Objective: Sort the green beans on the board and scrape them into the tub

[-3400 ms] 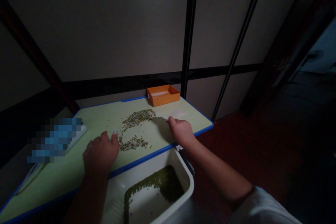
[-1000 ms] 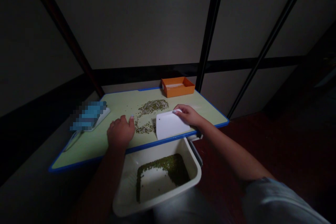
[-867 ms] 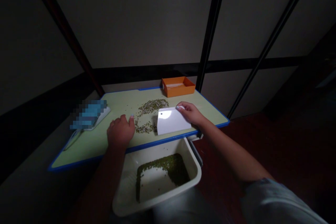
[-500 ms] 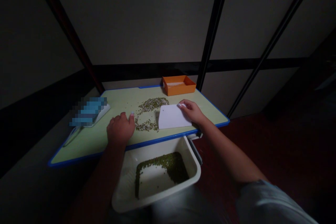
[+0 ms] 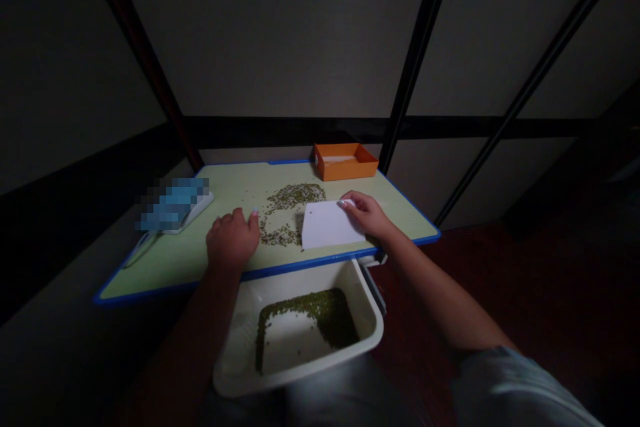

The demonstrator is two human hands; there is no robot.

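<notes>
Green beans [image 5: 286, 210] lie scattered on a pale green table [image 5: 190, 260] with a blue rim. My right hand [image 5: 367, 213] grips a white plastic scraper [image 5: 330, 225] by its far right edge, the blade standing just right of the beans. My left hand [image 5: 233, 240] rests on the table left of the beans, fingers curled under, thumb pointing at the pile. Below the table's near edge sits a white tub [image 5: 370, 330] with more green beans [image 5: 320, 310] inside.
An orange box [image 5: 345, 161] stands at the table's far edge. A blurred blue thing [image 5: 173, 203] lies on a white object at the left. Dark wall panels with black posts rise behind, and dark red floor spreads to the right.
My right hand has drawn the scraper in from the right until it stands beside the beans near the front edge. The left hand has barely moved. The view has shifted a little.
</notes>
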